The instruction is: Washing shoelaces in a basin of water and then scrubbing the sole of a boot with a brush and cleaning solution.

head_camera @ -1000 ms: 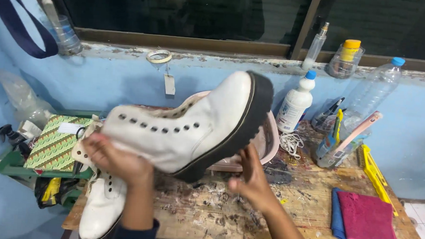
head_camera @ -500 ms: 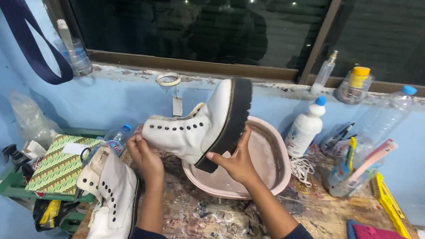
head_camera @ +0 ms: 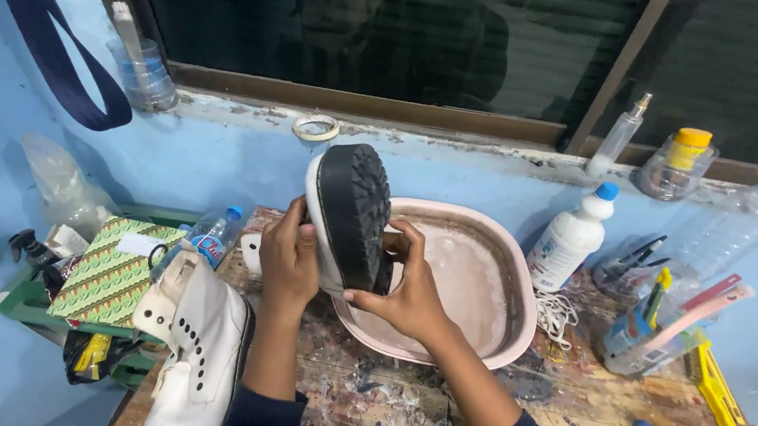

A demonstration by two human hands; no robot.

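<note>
Since half a second ago the white boot has rotated: it was side-on with the black sole facing right, now the treaded sole faces me and it sits lower, over the near-left rim of the pink basin. Both my hands hold it. Left hand wraps the white upper on the left side, fingers curled shut on it. Right hand grips from below and right, thumb across the sole edge, fingers behind the heel. Basin holds cloudy water and sits on the paint-spattered bench. Second white boot lies on the bench just left of my left forearm, eyelets up. Beyond it a small water bottle and a green patterned box on a green rack. Right of the basin: white bottle with blue cap, a coil of white laces, then a cut bottle holding tools. Roll of tape on the window ledge above.
</note>
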